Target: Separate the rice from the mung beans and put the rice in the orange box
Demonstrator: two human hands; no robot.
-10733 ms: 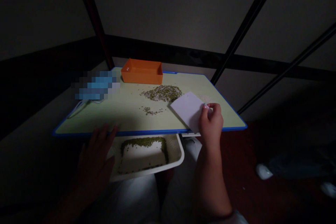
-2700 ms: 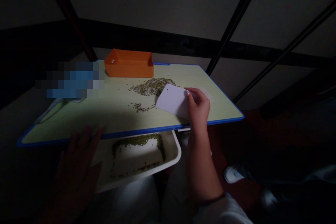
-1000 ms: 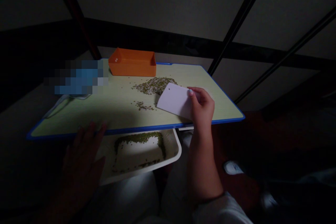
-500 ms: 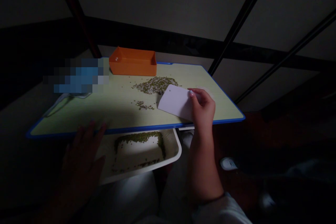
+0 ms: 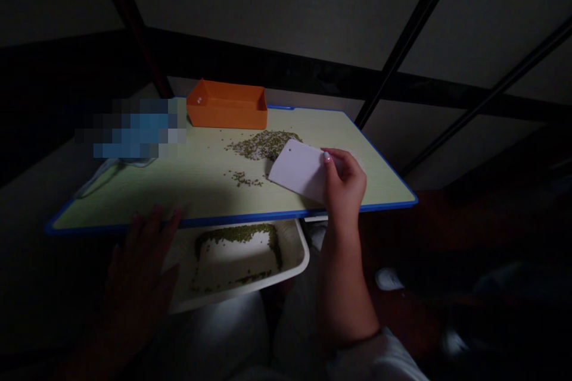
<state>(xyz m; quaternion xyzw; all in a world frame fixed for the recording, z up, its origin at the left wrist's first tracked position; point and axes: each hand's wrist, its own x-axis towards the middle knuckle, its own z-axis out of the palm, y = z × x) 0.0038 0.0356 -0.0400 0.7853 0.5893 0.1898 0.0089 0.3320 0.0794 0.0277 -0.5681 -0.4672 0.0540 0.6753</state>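
My right hand grips a flat white plastic scraper with a small hole in one corner. The scraper leans over the near right side of a pile of small green beans or seeds spread on a pale yellow-green table. A smaller scatter of the same grains lies to the left of the scraper. In shadow at the table's front edge, my left hand rests with its fingers apart and nothing in it. Beside it, under the edge, a white tray holds more grains along its sides.
An orange open box stands at the table's back. A blurred-out blue thing lies at the left, with a pale cord or strap beneath it. The table has a blue rim. Someone's shoe shows on the dark floor at right.
The scraper's upper edge has risen slightly, tilting a little more in my right hand. My left hand and the grain piles look the same.
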